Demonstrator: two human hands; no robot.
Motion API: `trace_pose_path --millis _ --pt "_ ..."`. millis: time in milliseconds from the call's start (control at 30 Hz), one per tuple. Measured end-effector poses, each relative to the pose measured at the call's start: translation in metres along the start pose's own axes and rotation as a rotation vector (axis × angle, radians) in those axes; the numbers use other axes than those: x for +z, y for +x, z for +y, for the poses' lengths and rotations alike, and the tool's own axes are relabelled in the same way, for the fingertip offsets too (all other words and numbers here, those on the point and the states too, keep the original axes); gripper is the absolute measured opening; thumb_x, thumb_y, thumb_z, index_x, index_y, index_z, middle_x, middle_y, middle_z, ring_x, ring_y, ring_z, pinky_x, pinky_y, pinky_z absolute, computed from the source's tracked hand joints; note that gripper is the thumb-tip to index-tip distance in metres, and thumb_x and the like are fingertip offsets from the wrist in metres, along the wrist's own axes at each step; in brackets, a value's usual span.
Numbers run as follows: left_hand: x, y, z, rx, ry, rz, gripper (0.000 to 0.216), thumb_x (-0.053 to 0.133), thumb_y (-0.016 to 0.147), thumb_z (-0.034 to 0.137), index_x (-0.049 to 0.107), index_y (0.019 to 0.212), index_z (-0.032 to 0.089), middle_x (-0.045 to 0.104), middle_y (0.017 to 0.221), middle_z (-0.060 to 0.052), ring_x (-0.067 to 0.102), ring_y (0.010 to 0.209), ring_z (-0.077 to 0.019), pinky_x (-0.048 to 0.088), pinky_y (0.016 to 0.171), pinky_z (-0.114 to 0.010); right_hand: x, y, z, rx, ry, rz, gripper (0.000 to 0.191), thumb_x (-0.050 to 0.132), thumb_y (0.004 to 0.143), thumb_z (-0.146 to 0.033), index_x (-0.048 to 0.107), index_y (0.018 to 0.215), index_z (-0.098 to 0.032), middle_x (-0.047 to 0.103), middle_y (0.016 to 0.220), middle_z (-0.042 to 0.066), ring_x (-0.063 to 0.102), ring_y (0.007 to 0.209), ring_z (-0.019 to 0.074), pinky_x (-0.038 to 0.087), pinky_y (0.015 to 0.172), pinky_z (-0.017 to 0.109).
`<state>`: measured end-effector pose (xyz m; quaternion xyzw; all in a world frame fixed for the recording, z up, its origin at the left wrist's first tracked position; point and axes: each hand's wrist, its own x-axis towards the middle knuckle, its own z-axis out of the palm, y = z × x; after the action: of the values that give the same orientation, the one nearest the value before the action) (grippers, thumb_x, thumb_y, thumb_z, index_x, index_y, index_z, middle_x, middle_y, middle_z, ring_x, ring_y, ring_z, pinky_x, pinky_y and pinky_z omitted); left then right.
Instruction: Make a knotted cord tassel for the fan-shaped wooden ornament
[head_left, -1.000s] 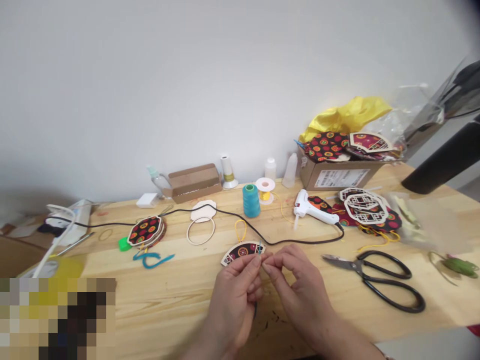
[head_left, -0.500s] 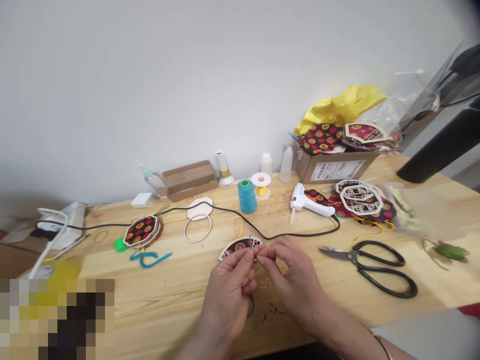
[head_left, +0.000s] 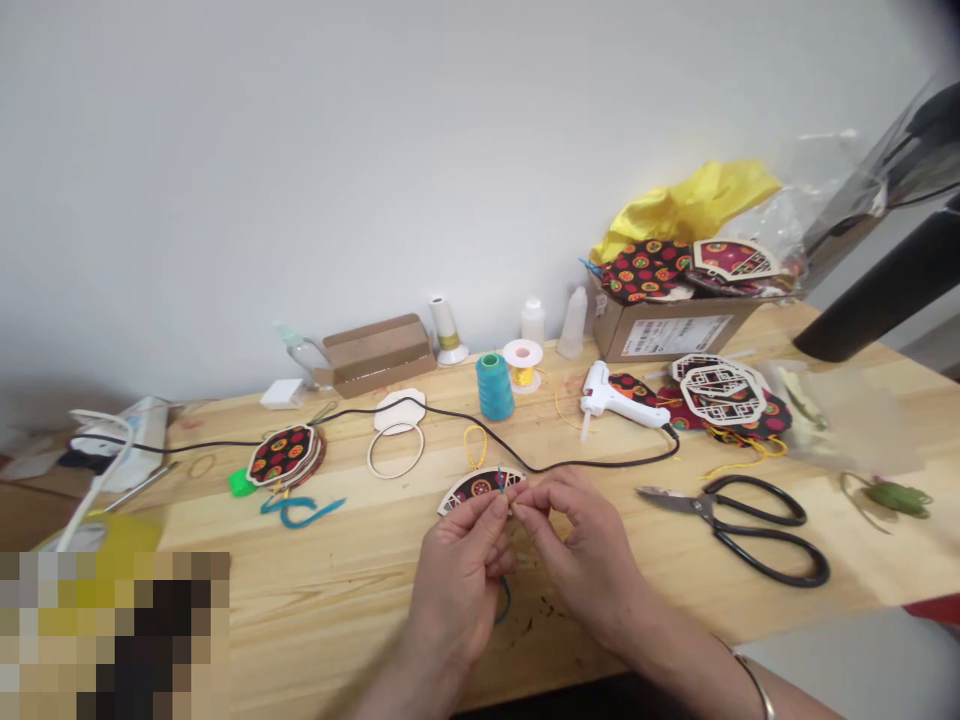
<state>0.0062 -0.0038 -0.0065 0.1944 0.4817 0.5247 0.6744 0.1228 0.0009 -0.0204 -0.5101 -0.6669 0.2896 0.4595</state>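
open brown carton [head_left: 386, 372], near wall | black tube [head_left: 877, 285], right | white box [head_left: 283, 394], left

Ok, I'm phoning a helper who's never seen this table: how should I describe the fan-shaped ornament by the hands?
On the wooden table, find the left hand and right hand close together near the front. Just beyond them is a pale-framed, fan-shaped ornament with dark patterned fabric. A yellow cord loop at its upper edge sets it apart; none shows on the fan-shaped piece in the cardboard box.

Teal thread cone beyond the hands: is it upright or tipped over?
Upright. The teal thread cone stands on the table with its green-rimmed end facing up and its wound side showing below.
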Motion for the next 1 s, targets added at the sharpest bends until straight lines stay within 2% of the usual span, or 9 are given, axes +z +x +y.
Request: trace_pose_path --millis 167,333,500,633,700,833,1000 --pt "-0.003 0.0 -0.003 0.039 0.009 0.03 0.027 0.08 0.059 0.029 0.076 0.077 0.01 0.053 0.051 0.002 0.025 0.044 -0.0019 0.019 0.041 -0.017 0.001 -0.001 -0.001 0.019 -0.005 -0.009 0.014 0.055 0.081 -0.014 0.062 0.07 -0.019 0.061 0.073 0.004 0.055 0.074 0.018 0.045 0.068 0.032" --pt "-0.006 0.0 -0.006 0.022 0.039 0.048 0.025 0.08 0.059 0.028 0.076 0.079 0.012 0.065 0.064 -0.003 0.032 0.047 -0.0032 0.023 0.043 -0.017 0.001 -0.001 -0.001 -0.003 -0.037 -0.015 0.013 0.054 0.082 -0.015 0.062 0.072 -0.019 0.062 0.074 0.005 0.055 0.076 0.0187 0.045 0.07 0.033" --pt "-0.006 -0.001 -0.006 0.01 0.048 0.049 0.025 0.08 0.059 0.028 0.075 0.077 0.012 0.052 0.048 0.003 0.028 0.044 -0.0036 0.019 0.043 -0.018 0.0 -0.002 0.0 -0.128 -0.15 -0.004 0.013 0.053 0.083 -0.013 0.062 0.074 -0.018 0.062 0.074 0.004 0.053 0.074 0.0184 0.042 0.071 0.034" --pt "-0.006 0.0 -0.007 -0.002 0.043 0.056 0.023 0.08 0.058 0.029 0.073 0.072 0.012 0.044 0.043 0.006 0.026 0.042 -0.0039 0.018 0.042 -0.018 -0.001 -0.005 -0.003 -0.196 -0.229 0.002 0.014 0.051 0.085 -0.013 0.063 0.079 -0.017 0.061 0.075 0.006 0.05 0.074 0.019 0.04 0.069 0.034" --pt "-0.007 0.001 -0.008 0.0 0.036 0.059 0.024 0.08 0.058 0.03 0.071 0.07 0.011 0.042 0.043 0.007 0.026 0.041 -0.0036 0.019 0.042 -0.018 -0.001 -0.008 -0.005 -0.213 -0.231 0.001 0.014 0.05 0.085 -0.012 0.063 0.082 -0.017 0.06 0.076 0.006 0.049 0.074 0.019 0.04 0.068 0.035" --pt "-0.008 0.003 -0.009 0.015 0.046 0.048 0.025 0.078 0.06 0.033 0.069 0.071 0.012 0.047 0.048 0.005 0.032 0.042 -0.0041 0.023 0.043 -0.018 -0.001 -0.012 -0.01 -0.208 -0.194 -0.034 0.017 0.049 0.085 -0.01 0.064 0.089 -0.017 0.059 0.078 0.006 0.048 0.076 0.0191 0.041 0.068 0.035" --pt "-0.007 0.004 -0.005 0.083 0.077 0.017 0.025 0.074 0.066 0.035 0.068 0.073 0.012 0.038 0.045 0.008 0.025 0.041 -0.0034 0.019 0.041 -0.017 -0.008 -0.008 -0.012 -0.203 -0.15 -0.072 0.02 0.049 0.086 -0.011 0.066 0.093 -0.018 0.061 0.081 0.006 0.05 0.078 0.0185 0.042 0.071 0.035"
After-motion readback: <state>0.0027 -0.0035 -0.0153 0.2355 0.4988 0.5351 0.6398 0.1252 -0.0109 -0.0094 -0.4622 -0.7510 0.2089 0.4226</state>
